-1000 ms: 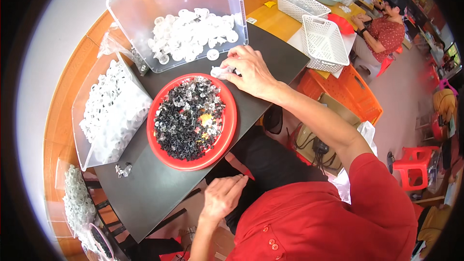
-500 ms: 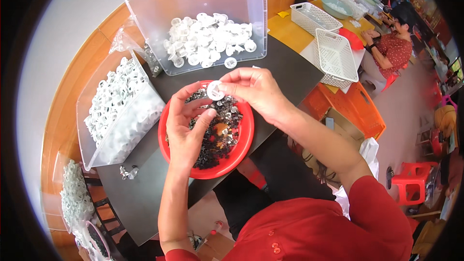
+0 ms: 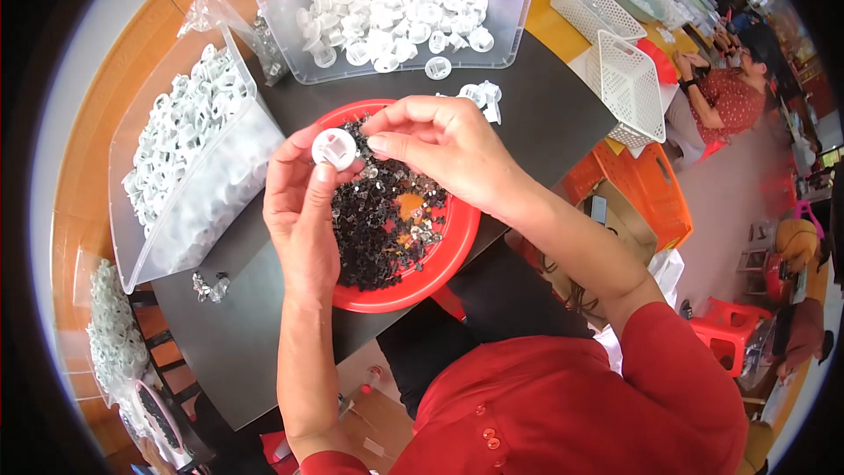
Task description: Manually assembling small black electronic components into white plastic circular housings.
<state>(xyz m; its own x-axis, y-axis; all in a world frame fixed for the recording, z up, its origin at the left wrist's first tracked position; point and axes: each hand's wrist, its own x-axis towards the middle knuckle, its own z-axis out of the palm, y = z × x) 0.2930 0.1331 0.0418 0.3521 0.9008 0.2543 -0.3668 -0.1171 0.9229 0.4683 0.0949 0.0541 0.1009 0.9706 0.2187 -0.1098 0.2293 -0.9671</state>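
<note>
Over the red basin (image 3: 457, 251), my left hand (image 3: 301, 202) grips a round white plastic part (image 3: 322, 155) between thumb and fingers. The part has a flanged rim and a cut-out in its face. Just to its right is my right hand (image 3: 453, 145), thumb and forefinger pinched together close to the part; anything between those fingertips is too small to make out. In the basin lie many small black pieces (image 3: 360, 251), mixed with small clear and shiny bits (image 3: 429, 233).
A clear bin (image 3: 519, 0) of white round parts (image 3: 396, 18) stands at the back. Another bin (image 3: 189, 211) holds white rings (image 3: 189, 136) at left. A few white parts (image 3: 483, 98) lie beyond my right hand. White baskets (image 3: 626, 79) and a seated person (image 3: 725, 101) are farther right.
The white part has passed from my right fingers into my left hand's grip and sits further left. My right hand has come away from it slightly. The whole view has shifted.
</note>
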